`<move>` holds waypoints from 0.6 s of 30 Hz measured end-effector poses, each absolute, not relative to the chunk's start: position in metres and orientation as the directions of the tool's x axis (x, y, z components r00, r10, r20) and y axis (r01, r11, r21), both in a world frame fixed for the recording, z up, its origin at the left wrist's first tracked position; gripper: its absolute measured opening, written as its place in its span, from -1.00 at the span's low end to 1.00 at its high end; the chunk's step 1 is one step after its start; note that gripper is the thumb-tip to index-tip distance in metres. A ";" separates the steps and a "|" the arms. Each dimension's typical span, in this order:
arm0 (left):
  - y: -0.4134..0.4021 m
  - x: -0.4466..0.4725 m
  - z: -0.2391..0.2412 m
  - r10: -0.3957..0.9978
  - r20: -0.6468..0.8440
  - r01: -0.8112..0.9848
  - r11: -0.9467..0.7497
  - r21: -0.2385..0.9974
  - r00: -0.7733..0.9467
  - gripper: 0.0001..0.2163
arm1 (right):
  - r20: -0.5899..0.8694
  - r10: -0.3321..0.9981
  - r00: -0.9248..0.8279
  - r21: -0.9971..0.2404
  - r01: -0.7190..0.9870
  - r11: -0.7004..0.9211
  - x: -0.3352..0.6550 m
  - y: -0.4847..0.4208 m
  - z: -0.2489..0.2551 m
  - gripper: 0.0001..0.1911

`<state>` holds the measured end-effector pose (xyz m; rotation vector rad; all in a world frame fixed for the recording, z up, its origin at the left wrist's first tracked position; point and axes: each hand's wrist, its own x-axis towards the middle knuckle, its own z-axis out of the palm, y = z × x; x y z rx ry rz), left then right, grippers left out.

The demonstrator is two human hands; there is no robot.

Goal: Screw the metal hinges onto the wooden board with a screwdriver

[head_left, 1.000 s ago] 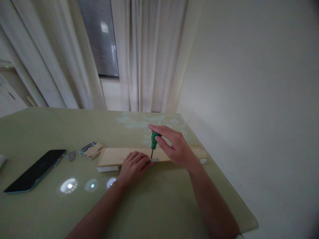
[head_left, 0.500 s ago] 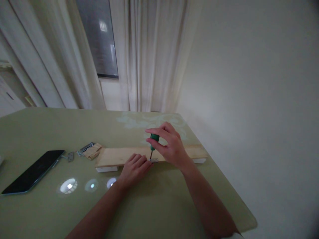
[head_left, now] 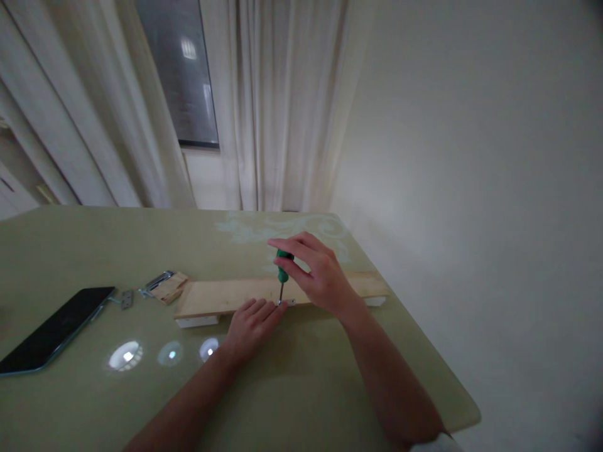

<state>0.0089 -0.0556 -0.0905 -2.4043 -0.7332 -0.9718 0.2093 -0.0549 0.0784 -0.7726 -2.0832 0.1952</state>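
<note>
Two bare forearms reached forward from the near edge of a pale green table [head_left: 306, 389]. The left hand [head_left: 249, 326] lay flat, fingers loosely spread and holding nothing, its fingertips pressing the near edge of a long wooden board [head_left: 226, 295] beside a small metal hinge [head_left: 288, 302]. Just right of it, the right hand [head_left: 320, 276] was closed around the green handle of a screwdriver [head_left: 282, 276], held upright with its tip down on the hinge. Further left on the table lay a dark phone [head_left: 51, 329], a few small metal hinge parts [head_left: 126, 299] and small wood pieces [head_left: 168, 288]. Beyond the table hung pale curtains [head_left: 277, 100] over a dark window [head_left: 181, 69].
</note>
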 end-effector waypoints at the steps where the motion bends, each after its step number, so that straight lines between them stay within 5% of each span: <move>1: -0.057 0.009 -0.090 0.304 0.731 0.618 -0.760 -0.200 0.611 -0.79 | 0.671 0.595 -0.443 -0.414 0.442 0.796 0.210 -0.056 0.080 -0.59; 6: -0.061 0.010 -0.092 0.325 0.733 0.631 -0.755 -0.180 0.598 -0.75 | 0.651 0.588 -0.480 -0.447 0.383 0.808 0.213 -0.059 0.084 -0.58; 13: -0.061 0.012 -0.097 0.351 0.735 0.648 -0.745 -0.157 0.581 -0.76 | 0.747 0.553 -0.369 -0.315 0.537 0.782 0.207 -0.058 0.077 -0.63; 18: -0.060 0.014 -0.103 0.383 0.743 0.662 -0.742 -0.105 0.548 -0.81 | 0.676 0.565 -0.474 -0.415 0.390 0.822 0.211 -0.060 0.080 -0.56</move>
